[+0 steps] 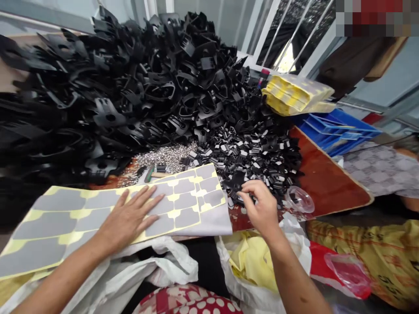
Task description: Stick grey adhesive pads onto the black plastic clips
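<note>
My left hand (132, 214) lies flat, fingers spread, on a long yellow-backed sheet (185, 201) of grey stickers. The sheet stretches from the lower left to the middle of the table, over a pale cloth-like layer (214, 224). To the right of the sheet, my right hand (260, 203) is raised with thumb and index finger brought close together; anything between the fingertips is too small to make out. Small black clips (248, 150) with light pads lie just beyond it. Behind the sheet are a pile of silvery metal bits (166, 157) and a green-headed tool (149, 173).
Black plastic parts (157, 83) are heaped high at the back and left. A yellow sticker stack (291, 93) and blue crate (338, 131) stand back right. A clear bowl (299, 199) sits near the right edge. A bag holds yellow scraps (253, 259). A person's patterned clothing (376, 168) shows at right.
</note>
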Tool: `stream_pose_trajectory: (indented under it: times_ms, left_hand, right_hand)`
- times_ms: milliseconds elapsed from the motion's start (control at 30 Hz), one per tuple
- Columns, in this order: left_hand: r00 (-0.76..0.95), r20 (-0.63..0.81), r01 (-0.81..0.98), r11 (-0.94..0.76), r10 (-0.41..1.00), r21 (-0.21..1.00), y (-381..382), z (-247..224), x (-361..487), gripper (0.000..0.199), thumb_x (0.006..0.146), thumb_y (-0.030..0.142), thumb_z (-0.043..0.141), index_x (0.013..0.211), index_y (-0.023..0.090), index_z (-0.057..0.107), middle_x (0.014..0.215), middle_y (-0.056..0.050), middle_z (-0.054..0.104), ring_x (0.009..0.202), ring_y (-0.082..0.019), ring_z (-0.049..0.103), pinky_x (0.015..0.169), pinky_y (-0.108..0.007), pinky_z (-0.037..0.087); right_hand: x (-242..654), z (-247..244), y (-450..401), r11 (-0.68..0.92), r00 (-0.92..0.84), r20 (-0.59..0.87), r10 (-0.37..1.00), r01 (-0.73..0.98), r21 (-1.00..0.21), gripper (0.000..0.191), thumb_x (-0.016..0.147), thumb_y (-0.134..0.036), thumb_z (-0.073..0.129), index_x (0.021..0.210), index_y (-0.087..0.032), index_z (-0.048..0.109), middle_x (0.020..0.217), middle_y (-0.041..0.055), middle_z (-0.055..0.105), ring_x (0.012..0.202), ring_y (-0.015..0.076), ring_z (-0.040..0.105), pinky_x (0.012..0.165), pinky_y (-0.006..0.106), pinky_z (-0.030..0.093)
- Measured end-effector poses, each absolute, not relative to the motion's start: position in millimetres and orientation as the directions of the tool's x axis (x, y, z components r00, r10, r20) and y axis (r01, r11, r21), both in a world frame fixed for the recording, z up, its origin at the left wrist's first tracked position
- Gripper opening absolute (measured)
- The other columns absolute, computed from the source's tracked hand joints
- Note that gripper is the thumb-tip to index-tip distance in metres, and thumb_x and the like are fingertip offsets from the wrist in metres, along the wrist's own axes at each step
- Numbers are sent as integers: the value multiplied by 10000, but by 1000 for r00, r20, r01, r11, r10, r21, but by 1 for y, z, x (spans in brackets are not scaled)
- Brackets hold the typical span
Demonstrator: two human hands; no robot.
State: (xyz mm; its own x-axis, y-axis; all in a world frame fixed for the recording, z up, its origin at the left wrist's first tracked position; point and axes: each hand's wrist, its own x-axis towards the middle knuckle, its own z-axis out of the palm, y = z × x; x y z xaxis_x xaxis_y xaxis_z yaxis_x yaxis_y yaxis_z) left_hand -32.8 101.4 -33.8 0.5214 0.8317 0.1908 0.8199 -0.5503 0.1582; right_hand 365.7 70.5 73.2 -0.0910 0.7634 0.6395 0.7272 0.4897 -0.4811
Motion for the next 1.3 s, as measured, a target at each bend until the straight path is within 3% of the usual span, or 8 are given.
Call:
stream_pose_trajectory:
  times_ms: [167,267,400,533,767,1000,1167,1300]
  left_hand:
    - [131,225,780,-241,965,578,77,7,-40,531,944,552,528,1318,218,704,1518,-180,553,1400,-422,492,1174,-615,337]
    - [38,-134,216,123,990,969,54,37,-5,576,928,569,586,1413,259,614,1219,-133,715,1092,-346,693,966,-515,558]
    - [197,-391,-338,436,899,834,45,52,22,749,802,400,809,1477,314,494,946,-35,691,853,-233,702,759,-394,627]
    - [58,-387,-392,378,920,839,69,41,18,671,656,185,894,1248,277,591,959,-2,650,764,-174,674,705,-395,660]
    - [61,-400,-349,395,915,850,107,19,29,487,719,75,741,1130,264,561,891,9,638,716,-184,716,586,-323,654]
    - [104,-418,-375,425,902,824,115,20,23,595,700,88,794,1208,264,539,950,-41,680,724,-236,749,575,-336,637]
    - [197,-360,-525,408,912,747,88,29,23,567,755,239,856,1260,292,603,1003,-15,660,764,-151,679,659,-272,599]
    - [260,-340,-663,423,904,618,62,32,33,471,861,426,767,1280,269,622,1048,-58,686,846,-208,679,700,-322,590]
  right_hand:
    - [288,35,54,587,-181,581,794,481,-652,103,961,-137,638,969,-237,616,1028,65,656,1010,203,656,889,345,546]
    - [245,24,50,655,-255,607,753,376,-655,90,962,-146,642,985,-232,629,1065,80,665,1025,200,663,895,333,562]
    - [219,17,51,738,-456,592,664,274,-617,120,978,-151,603,1049,-236,648,1143,92,701,1076,206,676,943,339,570]
    - [224,10,51,555,-339,446,829,391,-734,323,948,-76,532,1213,-240,615,1312,114,646,1178,223,639,997,376,547]
    - [213,-6,39,478,-428,283,858,466,-745,269,876,-5,552,982,-212,687,1179,108,688,1148,259,597,1002,435,500]
    - [230,54,38,94,-761,-17,649,102,-990,331,822,-116,739,1122,-256,747,1141,22,742,1104,212,665,1028,351,489]
    - [231,55,53,241,-215,199,956,192,-951,187,842,-99,644,962,-237,686,895,-12,672,888,157,638,859,277,491]
    - [223,32,68,200,-141,179,974,148,-969,168,816,-155,674,969,-225,676,855,-7,662,847,166,635,825,285,500]
